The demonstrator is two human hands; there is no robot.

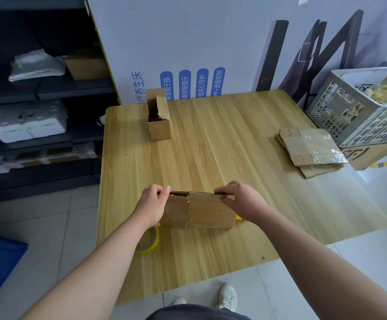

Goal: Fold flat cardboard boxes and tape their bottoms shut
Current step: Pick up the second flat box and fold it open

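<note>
A brown cardboard box (201, 211) stands on the wooden table (211, 146) near its front edge, with its flaps at the top. My left hand (153, 204) grips the box's top left corner, fingers curled over the edge. At the top right edge, my right hand (241, 202) pinches a flap between thumb and fingers. A roll of yellow tape (149, 243) lies on the table under my left wrist. Something small and yellow (239, 218) peeks out behind the box's right side.
A folded, open-topped box (159, 116) stands at the table's far left. A stack of flat boxes (312, 151) lies at the right edge, next to a grey plastic crate (358, 112). Dark shelves (38, 93) fill the left. A large printed carton (187, 47) leans behind the table.
</note>
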